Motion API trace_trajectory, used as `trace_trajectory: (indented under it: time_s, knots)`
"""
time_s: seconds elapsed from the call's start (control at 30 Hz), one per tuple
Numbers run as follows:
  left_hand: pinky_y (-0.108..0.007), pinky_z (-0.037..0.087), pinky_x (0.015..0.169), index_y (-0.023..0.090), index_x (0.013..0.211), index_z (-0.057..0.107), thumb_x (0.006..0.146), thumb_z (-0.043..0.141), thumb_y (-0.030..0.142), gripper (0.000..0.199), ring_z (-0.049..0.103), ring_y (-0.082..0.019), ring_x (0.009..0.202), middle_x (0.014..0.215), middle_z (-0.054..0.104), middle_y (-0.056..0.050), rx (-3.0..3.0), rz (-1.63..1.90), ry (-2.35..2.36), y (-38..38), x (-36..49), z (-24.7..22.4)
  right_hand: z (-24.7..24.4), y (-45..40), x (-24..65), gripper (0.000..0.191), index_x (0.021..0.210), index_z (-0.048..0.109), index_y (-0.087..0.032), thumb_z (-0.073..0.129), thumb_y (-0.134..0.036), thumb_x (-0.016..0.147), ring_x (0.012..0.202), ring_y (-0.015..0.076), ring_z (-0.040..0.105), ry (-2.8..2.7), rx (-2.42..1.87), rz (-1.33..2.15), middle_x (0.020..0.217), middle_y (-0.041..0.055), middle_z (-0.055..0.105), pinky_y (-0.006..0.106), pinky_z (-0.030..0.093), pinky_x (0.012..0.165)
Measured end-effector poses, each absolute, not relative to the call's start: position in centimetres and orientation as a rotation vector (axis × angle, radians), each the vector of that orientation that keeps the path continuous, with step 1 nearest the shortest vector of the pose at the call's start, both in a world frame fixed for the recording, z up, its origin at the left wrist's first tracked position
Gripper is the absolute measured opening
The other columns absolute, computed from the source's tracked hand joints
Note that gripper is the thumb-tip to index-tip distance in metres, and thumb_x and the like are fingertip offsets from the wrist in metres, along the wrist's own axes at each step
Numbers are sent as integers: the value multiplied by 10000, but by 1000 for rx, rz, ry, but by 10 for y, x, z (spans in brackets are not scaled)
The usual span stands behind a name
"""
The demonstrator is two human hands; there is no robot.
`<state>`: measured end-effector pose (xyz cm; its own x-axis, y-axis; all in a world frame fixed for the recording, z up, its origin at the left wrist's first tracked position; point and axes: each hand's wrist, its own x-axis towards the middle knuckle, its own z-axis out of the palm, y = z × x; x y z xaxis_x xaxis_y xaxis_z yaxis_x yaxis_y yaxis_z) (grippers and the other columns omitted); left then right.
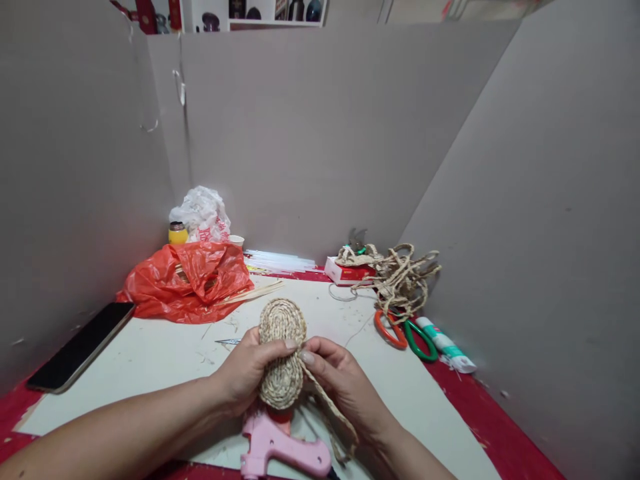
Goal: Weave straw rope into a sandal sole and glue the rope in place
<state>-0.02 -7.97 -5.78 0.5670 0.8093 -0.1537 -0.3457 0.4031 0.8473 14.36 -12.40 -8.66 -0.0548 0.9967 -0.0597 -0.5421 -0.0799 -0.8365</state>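
An oval coil of braided straw cord [281, 320] stands on end in front of me, its spiral face toward me. My left hand [245, 370] grips it from the left, thumb pressed across its middle. At its right edge, my right hand [333, 373] pinches the braided cord where it meets the coil. The loose cord tail [330, 403] hangs down past the right palm. Below the coil lies a pink glue gun [287, 450], its upper end partly hidden. A thin pointed metal tool [227, 342] shows beside my left hand, its other end hidden.
A red plastic bag [185, 283] and a phone [83, 347] lie left. Clear glue sticks [280, 261] lie at the back. Right are a heap of braided cord [405, 280], orange-and-green-handled scissors [420, 341] and a white-green tube [445, 343]. Grey panels [320, 133] surround the table.
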Motion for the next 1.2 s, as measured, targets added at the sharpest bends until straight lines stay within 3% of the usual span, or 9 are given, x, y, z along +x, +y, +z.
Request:
trace_trajectory:
  time_s: [0.23, 0.43, 0.57, 0.77, 0.87, 1.07, 1.2]
  knots:
    - [-260, 483, 556, 103, 734, 619, 615, 764, 224, 223, 579, -125, 515, 611, 630, -31, 827, 791, 587, -76, 1, -52, -86, -126, 143, 137, 770, 670, -184, 752, -293, 754, 584, 124, 606, -710, -770, 1579, 654, -11, 676, 238, 461, 615]
    - [-250, 446, 516, 142, 694, 554, 608, 770, 276, 269, 536, -117, 476, 536, 554, 15, 877, 844, 567, -72, -5, -44, -79, -130, 132, 289, 921, 685, -170, 585, -436, 870, 702, 170, 633, -885, -683, 1668, 778, 47, 675, 280, 473, 669]
    - [-211, 363, 512, 137, 669, 558, 630, 763, 339, 290, 448, -78, 497, 559, 505, 33, 1101, 858, 561, -76, -8, -40, -81, -139, 127, 397, 1023, 668, -168, 592, -509, 834, 763, 225, 658, -955, -660, 1759, 867, 98, 700, 340, 479, 713]
    - [-226, 371, 577, 137, 768, 610, 695, 709, 422, 310, 457, -101, 590, 659, 527, 11, 1308, 749, 481, -80, -11, -33, -73, -145, 131, 350, 910, 707, -196, 756, -467, 696, 750, 248, 667, -987, -972, 1556, 801, 71, 723, 407, 487, 771]
    - [-230, 377, 603, 137, 818, 624, 694, 719, 403, 309, 476, -114, 625, 691, 547, 4, 1330, 752, 453, -78, -14, -27, -63, -143, 137, 325, 863, 729, -176, 722, -474, 733, 776, 256, 664, -1142, -1056, 1421, 777, 71, 723, 414, 484, 805]
    - [-276, 412, 789, 175, 1020, 613, 640, 768, 272, 421, 546, -176, 886, 935, 613, -47, 1248, 909, 458, -67, -19, -19, -57, -129, 153, 339, 931, 708, -160, 694, -460, 773, 684, 224, 692, -1038, -1049, 1327, 830, 67, 736, 352, 531, 686]
    - [-257, 414, 746, 174, 966, 641, 679, 732, 308, 330, 555, -144, 808, 902, 621, -33, 1182, 1035, 640, -53, -16, -35, -63, -120, 164, 275, 818, 696, -151, 753, -406, 731, 643, 199, 698, -800, -1002, 1250, 739, 49, 734, 276, 542, 603]
